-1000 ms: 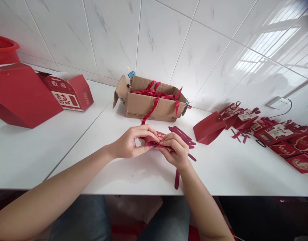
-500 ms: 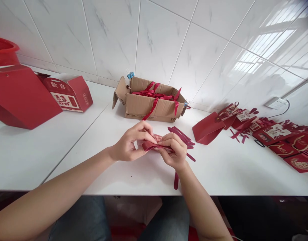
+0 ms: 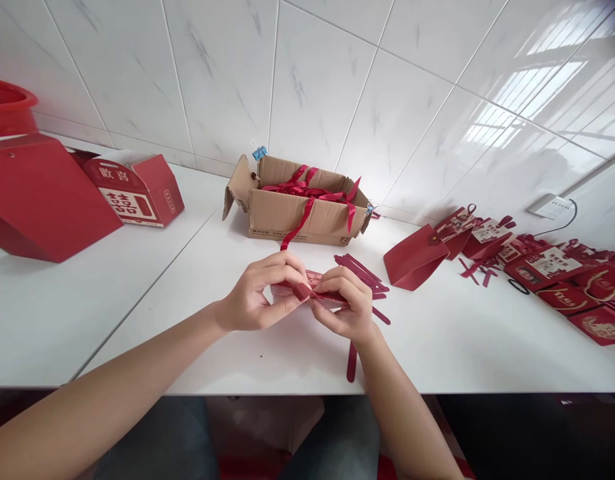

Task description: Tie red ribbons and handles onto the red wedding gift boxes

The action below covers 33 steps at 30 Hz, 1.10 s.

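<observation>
My left hand (image 3: 265, 291) is closed in a pinch on a red ribbon (image 3: 301, 291), whose folded end shows between thumb and fingers. Close beside it, my right hand (image 3: 348, 300) pinches the same ribbon where it is gathered. Behind and under the fingers is a red gift box (image 3: 313, 275) with pale print, mostly hidden by both hands. A cardboard box (image 3: 267, 212) stands just beyond, full of loose red ribbon. One ribbon tail (image 3: 298, 233) hangs over its front and runs down behind my left hand.
Dark red strips (image 3: 362, 275) lie beside my right hand, and another strip (image 3: 352, 363) is near the front edge. At right stand a red folded box (image 3: 416, 257) and several finished-looking gift boxes (image 3: 547, 263). Large red boxes (image 3: 52, 197) and a red basin (image 3: 10, 107) are at left.
The wide ribbon loop that stood out between my hands is now drawn in under my left fingertips. My left hand has turned slightly and lowered; the right hand stays almost in place.
</observation>
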Each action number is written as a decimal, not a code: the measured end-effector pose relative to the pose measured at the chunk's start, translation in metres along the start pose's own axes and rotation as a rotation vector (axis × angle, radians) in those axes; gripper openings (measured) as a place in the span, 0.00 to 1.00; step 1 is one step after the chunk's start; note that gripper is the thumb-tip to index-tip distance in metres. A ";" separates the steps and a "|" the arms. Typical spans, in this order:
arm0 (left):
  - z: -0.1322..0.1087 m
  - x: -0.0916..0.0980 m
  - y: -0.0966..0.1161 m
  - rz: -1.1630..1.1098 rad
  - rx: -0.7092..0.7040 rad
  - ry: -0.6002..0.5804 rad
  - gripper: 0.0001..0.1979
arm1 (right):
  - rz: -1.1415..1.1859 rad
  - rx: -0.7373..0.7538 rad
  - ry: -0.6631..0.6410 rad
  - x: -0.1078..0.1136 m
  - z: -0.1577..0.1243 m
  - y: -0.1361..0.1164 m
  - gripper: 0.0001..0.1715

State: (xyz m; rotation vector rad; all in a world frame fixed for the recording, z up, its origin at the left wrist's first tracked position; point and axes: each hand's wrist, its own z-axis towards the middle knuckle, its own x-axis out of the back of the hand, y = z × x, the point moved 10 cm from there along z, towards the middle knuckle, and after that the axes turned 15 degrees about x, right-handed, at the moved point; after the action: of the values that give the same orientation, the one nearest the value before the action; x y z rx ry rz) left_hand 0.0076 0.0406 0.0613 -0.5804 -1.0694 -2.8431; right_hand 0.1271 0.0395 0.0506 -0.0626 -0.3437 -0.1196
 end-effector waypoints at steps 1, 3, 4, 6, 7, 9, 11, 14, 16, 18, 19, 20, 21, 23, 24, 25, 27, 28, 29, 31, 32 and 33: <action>0.000 0.000 0.003 -0.003 -0.026 -0.001 0.07 | 0.000 0.000 0.003 0.000 0.000 0.000 0.07; -0.001 -0.002 0.007 -0.001 -0.059 -0.010 0.08 | 0.008 0.002 0.004 -0.001 0.000 -0.001 0.07; 0.000 -0.003 0.009 0.003 -0.065 -0.016 0.09 | 0.015 0.004 0.002 -0.001 0.000 -0.001 0.07; 0.000 -0.005 0.010 0.021 -0.068 -0.028 0.11 | 0.015 0.006 0.000 -0.002 0.001 -0.002 0.08; 0.000 -0.005 0.010 0.034 -0.067 -0.031 0.11 | 0.011 0.003 -0.001 -0.002 0.001 -0.002 0.08; 0.000 -0.006 0.011 0.062 -0.067 -0.027 0.11 | 0.007 -0.003 -0.017 -0.002 0.001 -0.002 0.08; -0.001 -0.006 0.010 0.089 -0.065 -0.009 0.10 | 0.020 -0.006 -0.048 -0.004 0.001 -0.002 0.07; -0.004 -0.004 0.002 0.149 -0.043 0.052 0.15 | 0.033 -0.012 -0.058 -0.003 0.002 -0.001 0.07; -0.006 0.000 -0.008 0.175 -0.011 0.111 0.23 | 0.021 -0.064 -0.040 0.000 0.003 0.006 0.07; -0.007 0.007 -0.020 0.160 0.015 0.170 0.29 | -0.004 -0.189 -0.022 0.004 0.002 0.019 0.04; -0.007 0.011 -0.026 0.145 0.019 0.195 0.30 | -0.012 -0.272 -0.007 0.008 0.000 0.027 0.01; -0.007 0.013 -0.031 0.134 0.018 0.215 0.30 | -0.014 -0.359 0.019 0.013 -0.004 0.034 0.01; -0.007 0.016 -0.036 0.132 0.017 0.229 0.30 | -0.011 -0.446 0.057 0.021 -0.008 0.040 0.02; -0.006 0.018 -0.044 0.146 0.020 0.247 0.29 | -0.016 -0.596 0.177 0.046 -0.019 0.046 0.05; -0.006 0.018 -0.048 0.154 0.027 0.252 0.29 | -0.042 -0.656 0.251 0.063 -0.026 0.046 0.07; -0.006 0.017 -0.051 0.160 0.036 0.252 0.28 | -0.091 -0.704 0.333 0.085 -0.034 0.044 0.09; -0.006 0.013 -0.055 0.172 0.044 0.238 0.28 | -0.227 -0.737 0.471 0.132 -0.049 0.032 0.13; -0.006 0.010 -0.056 0.180 0.042 0.224 0.28 | -0.325 -0.731 0.522 0.157 -0.056 0.024 0.13; -0.006 0.006 -0.056 0.191 0.037 0.206 0.28 | -0.448 -0.703 0.566 0.181 -0.062 0.014 0.14; -0.007 -0.001 -0.055 0.215 0.026 0.167 0.28 | -0.690 -0.687 0.600 0.220 -0.079 -0.003 0.14; -0.008 -0.003 -0.055 0.224 0.023 0.152 0.28 | -0.791 -0.703 0.598 0.234 -0.088 -0.007 0.15; -0.008 -0.005 -0.055 0.227 0.022 0.141 0.28 | -0.872 -0.720 0.586 0.244 -0.097 -0.008 0.15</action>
State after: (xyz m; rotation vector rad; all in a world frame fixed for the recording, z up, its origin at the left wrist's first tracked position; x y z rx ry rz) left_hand 0.0002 0.0767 0.0194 -0.4596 -0.9442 -2.6290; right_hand 0.3864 -0.0026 0.0432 -0.5779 0.2973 -1.1017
